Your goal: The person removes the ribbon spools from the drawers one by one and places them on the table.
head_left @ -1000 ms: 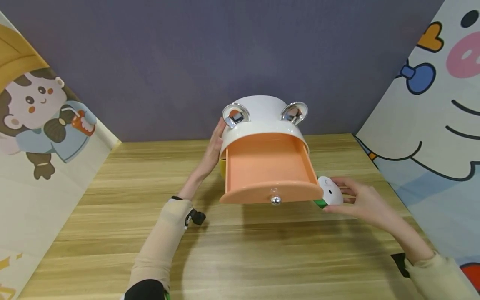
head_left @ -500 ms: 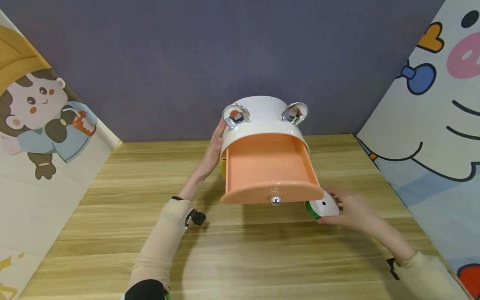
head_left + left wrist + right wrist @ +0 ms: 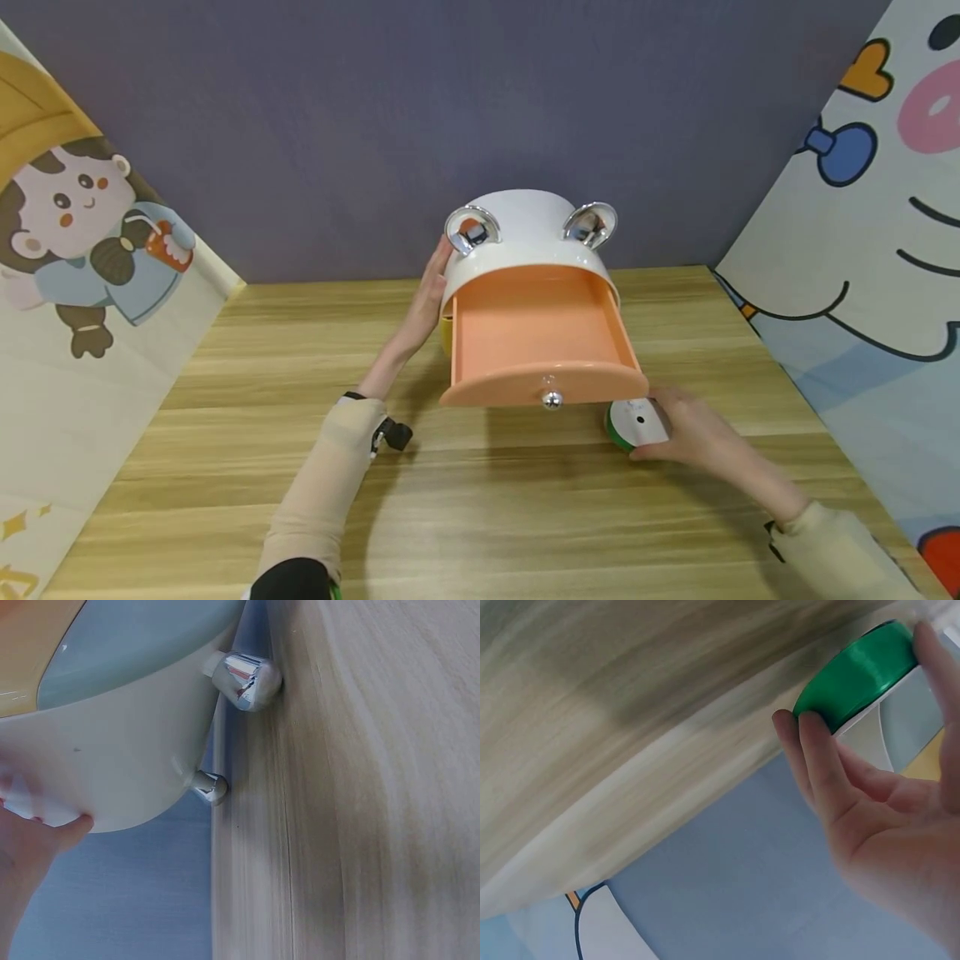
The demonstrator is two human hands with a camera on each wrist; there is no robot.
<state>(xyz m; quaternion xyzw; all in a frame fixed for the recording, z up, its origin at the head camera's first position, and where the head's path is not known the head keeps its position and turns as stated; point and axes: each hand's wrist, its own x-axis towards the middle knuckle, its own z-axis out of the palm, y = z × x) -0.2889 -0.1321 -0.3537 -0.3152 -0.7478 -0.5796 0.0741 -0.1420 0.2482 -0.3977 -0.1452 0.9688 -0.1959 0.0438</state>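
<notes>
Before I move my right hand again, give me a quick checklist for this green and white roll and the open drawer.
1. Grip: the right hand pinches the green and white roll by its rim: ok.
2. Support: the left hand touches the side of the white box: ok.
3. Opening: the orange drawer is pulled out: ok.
4. Roll over the drawer: not ok, it is outside, by the front right corner.
5. Roll lifted off the table: cannot tell.
</notes>
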